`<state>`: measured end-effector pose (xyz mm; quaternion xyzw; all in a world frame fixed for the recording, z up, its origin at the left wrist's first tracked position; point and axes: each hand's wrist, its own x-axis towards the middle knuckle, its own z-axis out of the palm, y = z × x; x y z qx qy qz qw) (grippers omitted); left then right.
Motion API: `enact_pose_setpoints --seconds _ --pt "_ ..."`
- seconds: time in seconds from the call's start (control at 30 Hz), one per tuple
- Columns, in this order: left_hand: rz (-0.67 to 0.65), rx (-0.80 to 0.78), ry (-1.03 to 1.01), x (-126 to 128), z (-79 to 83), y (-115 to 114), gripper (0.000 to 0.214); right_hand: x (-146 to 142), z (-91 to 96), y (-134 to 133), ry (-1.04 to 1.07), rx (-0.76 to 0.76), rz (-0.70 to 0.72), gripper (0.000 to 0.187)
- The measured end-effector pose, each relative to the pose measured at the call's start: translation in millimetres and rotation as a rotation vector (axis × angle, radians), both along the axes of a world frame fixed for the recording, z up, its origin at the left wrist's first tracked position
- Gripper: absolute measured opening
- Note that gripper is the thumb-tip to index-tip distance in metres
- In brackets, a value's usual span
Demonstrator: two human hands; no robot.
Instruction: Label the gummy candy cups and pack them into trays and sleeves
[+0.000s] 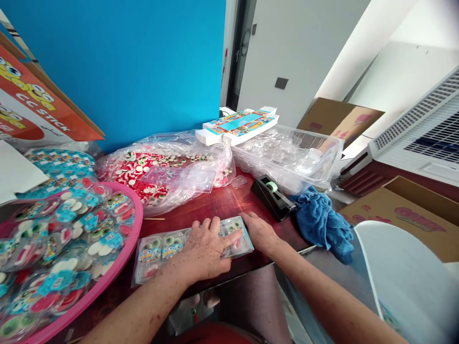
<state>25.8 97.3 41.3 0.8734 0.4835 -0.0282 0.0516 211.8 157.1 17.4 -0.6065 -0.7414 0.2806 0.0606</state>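
Observation:
A long clear box point(140, 260) lies on the dark red table, filled with a row of gummy candy packs point(173, 242) with eyeball and red pieces and blue labels. My left hand point(206, 251) rests flat over the middle of the row, fingers apart, its index finger stretched toward the right-end pack. At the box's blue-edged right end, my right hand point(258, 233) curls against the corner; some of its fingertips are hidden. Left of the box, a pink basin point(138, 210) holds a heap of similar packs.
Behind lies a clear bag point(172, 203) of loose gummies. A black tape dispenser point(274, 198) and a blue cloth point(321, 222) sit to the right. A printed display carton point(244, 125) rests on a clear plastic bin point(328, 160). Cardboard boxes point(405, 215) stand farther right.

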Motion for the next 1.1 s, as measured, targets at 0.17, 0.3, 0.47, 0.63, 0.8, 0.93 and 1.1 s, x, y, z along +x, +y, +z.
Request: enact_pose_setpoints --seconds 0.17,0.3,0.47,0.63,0.8,0.93,1.1 --pt "0.034 0.01 -0.058 0 0.7 -3 0.067 -9 2.0 -24 -0.024 0.239 -0.129 0.04" --pt "0.102 -0.018 -0.115 -3 0.6 -5 0.076 -26 -10.5 -59 0.035 0.28 -0.118 0.048" --pt "0.088 -0.053 -0.114 -9 2.8 -2 0.079 -34 -22.8 -97 -0.271 0.514 0.047 0.05" --pt "0.053 -0.159 0.032 -30 12.0 -5 0.107 -27 -22.8 -86 -0.39 0.583 0.207 0.046" --pt "0.303 -0.155 0.214 -63 20.5 -18 0.105 -19 -15.6 -43 -0.355 0.577 0.295 0.045" --pt "0.327 -0.203 0.17 -67 25.4 -8 0.107 -17 -13.3 -6 -0.139 0.478 0.32 0.045" --pt "0.385 -0.286 0.111 -43 41.9 13 0.106 -9 -9.2 39 0.372 0.187 0.297 0.055"
